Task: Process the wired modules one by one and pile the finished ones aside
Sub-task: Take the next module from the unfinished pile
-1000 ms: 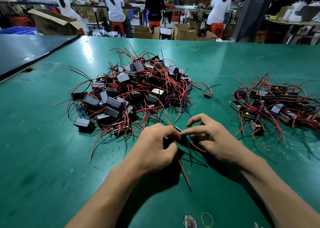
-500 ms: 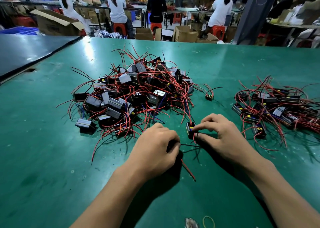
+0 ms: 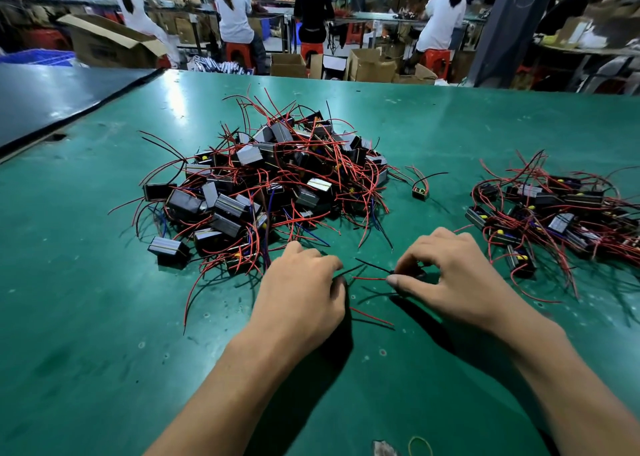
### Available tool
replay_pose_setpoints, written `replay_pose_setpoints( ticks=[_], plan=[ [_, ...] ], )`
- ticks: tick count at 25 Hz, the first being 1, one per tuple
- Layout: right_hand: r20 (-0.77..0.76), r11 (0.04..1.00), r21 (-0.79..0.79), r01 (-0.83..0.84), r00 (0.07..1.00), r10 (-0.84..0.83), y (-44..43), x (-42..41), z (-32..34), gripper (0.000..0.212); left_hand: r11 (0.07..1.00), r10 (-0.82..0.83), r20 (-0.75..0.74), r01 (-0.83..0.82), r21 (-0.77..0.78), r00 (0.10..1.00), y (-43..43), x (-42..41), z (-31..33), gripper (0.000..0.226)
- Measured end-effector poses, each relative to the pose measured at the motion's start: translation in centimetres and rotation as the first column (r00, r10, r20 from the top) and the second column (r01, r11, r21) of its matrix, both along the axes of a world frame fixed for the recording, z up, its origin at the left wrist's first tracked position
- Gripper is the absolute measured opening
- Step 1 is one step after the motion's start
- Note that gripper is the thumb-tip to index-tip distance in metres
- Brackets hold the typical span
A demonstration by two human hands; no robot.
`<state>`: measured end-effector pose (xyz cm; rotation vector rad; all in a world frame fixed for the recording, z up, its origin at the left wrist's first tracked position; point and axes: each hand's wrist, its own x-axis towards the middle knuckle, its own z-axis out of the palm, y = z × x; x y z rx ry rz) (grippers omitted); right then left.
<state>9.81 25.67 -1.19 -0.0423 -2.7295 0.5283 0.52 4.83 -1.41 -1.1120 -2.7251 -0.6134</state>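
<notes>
Pinching small black module (image 3: 417,273), red, black wires (image 3: 369,278)

The bare left forearm (image 3: 221,396) and right forearm (image 3: 568,386) come up from the near edge and lean in toward each other. The left hand (image 3: 301,296) lies knuckles up, its back to the camera, with the fingers curled under and closed on thin wires (image 3: 372,317) (the fingertips themselves are hidden). The right hand (image 3: 464,282) sits just beside it but apart, wrist low and palm down. Its thumb and forefinger pinch a small dark module (image 3: 414,273), and the other fingers arch loosely behind.
</notes>
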Motion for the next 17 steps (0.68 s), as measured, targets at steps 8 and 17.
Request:
replay_pose_setpoints(
  ticks=[8, 17],
  plan=[
    [-0.038, 0.997, 0.068, -0.046, 0.998, 0.049, -1.7, -0.9, -0.2, 0.017, 0.985, -0.168, 0.238, 0.153, 0.079, 0.957, 1.4, -1.4, 0.4, 0.019],
    [-0.056, 0.866, -0.501, 0.014, 0.997, -0.049, -1.5, -0.8, -0.9, 0.012, 0.806, -0.375, 0.653, -0.116, 0.580, 0.658, 1.0, -1.9, 1.0, 0.042]
  ],
)
